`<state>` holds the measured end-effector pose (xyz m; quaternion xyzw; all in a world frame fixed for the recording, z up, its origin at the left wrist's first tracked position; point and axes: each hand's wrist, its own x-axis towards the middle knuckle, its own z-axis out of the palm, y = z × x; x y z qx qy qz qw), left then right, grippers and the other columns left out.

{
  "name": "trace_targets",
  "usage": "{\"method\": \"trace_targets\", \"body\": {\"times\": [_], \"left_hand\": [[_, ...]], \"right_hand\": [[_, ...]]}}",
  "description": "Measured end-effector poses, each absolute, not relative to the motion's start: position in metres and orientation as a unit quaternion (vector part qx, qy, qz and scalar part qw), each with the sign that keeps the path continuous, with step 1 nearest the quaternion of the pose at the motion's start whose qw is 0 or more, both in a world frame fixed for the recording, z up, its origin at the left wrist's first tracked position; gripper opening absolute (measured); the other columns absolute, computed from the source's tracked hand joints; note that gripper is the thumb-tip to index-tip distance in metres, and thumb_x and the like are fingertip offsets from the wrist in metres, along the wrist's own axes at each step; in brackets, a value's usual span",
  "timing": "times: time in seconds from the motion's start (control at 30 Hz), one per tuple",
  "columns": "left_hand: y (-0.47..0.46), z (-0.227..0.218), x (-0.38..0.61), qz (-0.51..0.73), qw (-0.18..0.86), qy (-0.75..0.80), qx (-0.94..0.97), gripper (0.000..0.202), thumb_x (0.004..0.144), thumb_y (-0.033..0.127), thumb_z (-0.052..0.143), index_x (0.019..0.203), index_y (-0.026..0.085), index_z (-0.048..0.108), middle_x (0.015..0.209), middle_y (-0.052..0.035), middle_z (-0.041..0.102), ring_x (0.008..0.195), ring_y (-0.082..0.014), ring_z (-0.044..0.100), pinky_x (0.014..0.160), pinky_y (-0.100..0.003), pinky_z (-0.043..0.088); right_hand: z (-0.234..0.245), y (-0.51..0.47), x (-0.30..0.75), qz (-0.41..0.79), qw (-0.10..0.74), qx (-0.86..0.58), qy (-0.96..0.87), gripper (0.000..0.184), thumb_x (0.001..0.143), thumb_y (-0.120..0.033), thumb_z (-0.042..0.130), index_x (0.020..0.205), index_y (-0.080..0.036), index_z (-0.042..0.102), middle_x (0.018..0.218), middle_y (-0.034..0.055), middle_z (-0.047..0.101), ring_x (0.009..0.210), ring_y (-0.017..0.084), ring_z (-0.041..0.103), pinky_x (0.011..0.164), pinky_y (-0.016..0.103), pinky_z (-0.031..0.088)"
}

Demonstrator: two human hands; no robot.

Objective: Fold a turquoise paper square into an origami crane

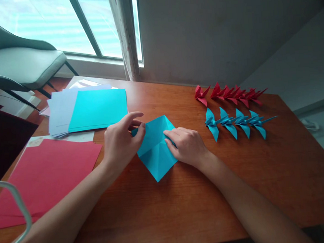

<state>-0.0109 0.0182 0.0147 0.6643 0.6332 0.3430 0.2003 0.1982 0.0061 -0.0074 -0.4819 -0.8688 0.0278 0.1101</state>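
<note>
A creased square of blue origami paper [156, 162] lies turned cornerwise on the wooden table, with fold lines meeting near its middle. Over its left corner is my left hand [121, 139], index finger stretched out and thumb apart from it, the other fingers loosely curled. Part of that corner shows between thumb and fingers. My right hand [187, 145] covers the paper's right side, with bent fingertips pressed against it. The right corner is partly hidden beneath this hand.
Blue paper cranes [242, 121] and red paper cranes [232, 94] stand in two rows at the right. Left are stacked blue sheets [100, 109], white sheets [61, 110] and red sheets [54, 173]. A white cable [20, 205] curves at lower left; a chair [22, 66] stands by the window.
</note>
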Motion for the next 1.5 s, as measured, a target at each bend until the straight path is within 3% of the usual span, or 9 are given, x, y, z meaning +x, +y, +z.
{"method": "trace_targets", "body": {"times": [0.07,0.17,0.33,0.5,0.87,1.17,1.5], "left_hand": [[0.019,0.014,-0.009,0.414,0.311,0.611,0.598,0.035,0.088,0.044,0.061,0.114,0.021,0.067,0.093,-0.0052,0.077,0.083,-0.0215,0.072,0.068,-0.029,0.053],[0.019,0.012,-0.005,0.463,0.411,0.581,0.528,0.035,0.088,0.048,0.062,0.106,0.018,0.069,0.098,-0.0068,0.077,0.094,-0.0239,0.072,0.079,-0.031,0.055],[0.013,0.013,0.0,0.454,0.41,0.558,0.56,0.043,0.095,0.057,0.051,0.104,0.02,0.072,0.115,-0.0065,0.075,0.11,-0.0259,0.067,0.095,-0.033,0.05],[0.01,0.012,0.001,0.416,0.388,0.554,0.607,0.043,0.093,0.053,0.057,0.113,0.017,0.071,0.118,-0.0075,0.074,0.113,-0.0265,0.065,0.096,-0.033,0.049],[0.015,-0.004,-0.003,0.369,0.267,0.554,0.697,0.044,0.102,0.04,0.042,0.125,0.013,0.068,0.125,-0.0114,0.072,0.113,-0.0255,0.066,0.101,-0.038,0.048],[0.013,0.006,-0.009,0.098,-0.057,0.526,0.843,0.041,0.1,0.023,0.041,0.135,0.01,0.057,0.13,-0.0154,0.067,0.12,-0.0363,0.058,0.088,-0.047,0.048],[0.006,0.011,-0.002,0.078,-0.027,0.492,0.866,0.045,0.093,0.015,0.048,0.138,0.011,0.054,0.138,-0.0133,0.064,0.12,-0.0313,0.06,0.092,-0.045,0.048]], "right_hand": [[-0.008,0.006,0.198,0.03,0.111,-0.482,-0.869,0.028,0.101,-0.031,0.044,0.11,-0.021,0.069,0.1,0.0063,0.076,0.088,0.022,0.067,0.067,0.034,0.041],[-0.008,0.006,0.198,0.037,0.109,-0.485,-0.867,0.028,0.101,-0.031,0.044,0.111,-0.022,0.068,0.102,0.0061,0.076,0.089,0.022,0.068,0.066,0.034,0.041],[-0.008,0.007,0.199,0.032,0.105,-0.488,-0.866,0.029,0.102,-0.03,0.043,0.112,-0.022,0.069,0.1,0.0055,0.076,0.088,0.021,0.068,0.066,0.033,0.041],[-0.011,0.008,0.199,0.025,0.121,-0.482,-0.867,0.03,0.102,-0.029,0.042,0.114,-0.022,0.069,0.1,0.005,0.077,0.087,0.021,0.068,0.066,0.033,0.041],[-0.011,0.009,0.2,0.023,0.129,-0.489,-0.862,0.029,0.102,-0.027,0.044,0.111,-0.021,0.071,0.099,0.0049,0.077,0.085,0.019,0.069,0.066,0.031,0.039],[-0.014,0.011,0.202,0.013,0.13,-0.5,-0.856,0.029,0.102,-0.027,0.044,0.11,-0.021,0.072,0.097,0.0045,0.077,0.084,0.018,0.069,0.066,0.03,0.038],[-0.016,0.012,0.205,-0.008,0.133,-0.507,-0.851,0.032,0.101,-0.027,0.045,0.121,-0.02,0.068,0.1,0.0054,0.076,0.088,0.02,0.066,0.07,0.031,0.041]]}}
